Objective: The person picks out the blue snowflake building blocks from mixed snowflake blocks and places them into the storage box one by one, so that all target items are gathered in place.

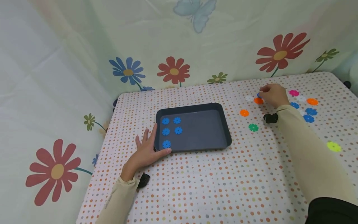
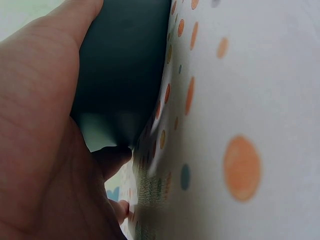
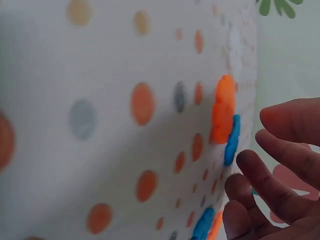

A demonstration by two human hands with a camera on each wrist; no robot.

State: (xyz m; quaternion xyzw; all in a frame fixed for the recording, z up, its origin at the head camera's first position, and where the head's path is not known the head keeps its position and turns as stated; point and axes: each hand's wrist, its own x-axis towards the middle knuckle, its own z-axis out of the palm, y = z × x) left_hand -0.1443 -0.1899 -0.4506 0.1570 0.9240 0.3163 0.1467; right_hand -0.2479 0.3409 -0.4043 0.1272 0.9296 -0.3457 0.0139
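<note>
A dark grey rectangular tray [image 1: 201, 130] lies on the dotted table, with several blue snowflake-shaped discs [image 1: 166, 132] along its left side. At the tray's front left corner is my left hand [image 1: 146, 152], its fingers spread, the index fingertip against the left wall and the thumb along the front rim. Far to the right, my right hand [image 1: 274, 94] hovers over a blue disc [image 3: 232, 140] that overlaps an orange disc [image 3: 223, 110]. Its thumb and fingers are slightly bent and stand apart, with nothing between them in the right wrist view.
Around the right hand lie loose discs: an orange one [image 1: 244, 113], a green one [image 1: 253, 127], a pink one [image 1: 294, 93], a yellow one [image 1: 334, 146], and several blue ones [image 1: 309, 118]. A flower-printed curtain [image 1: 235, 40] hangs behind the table.
</note>
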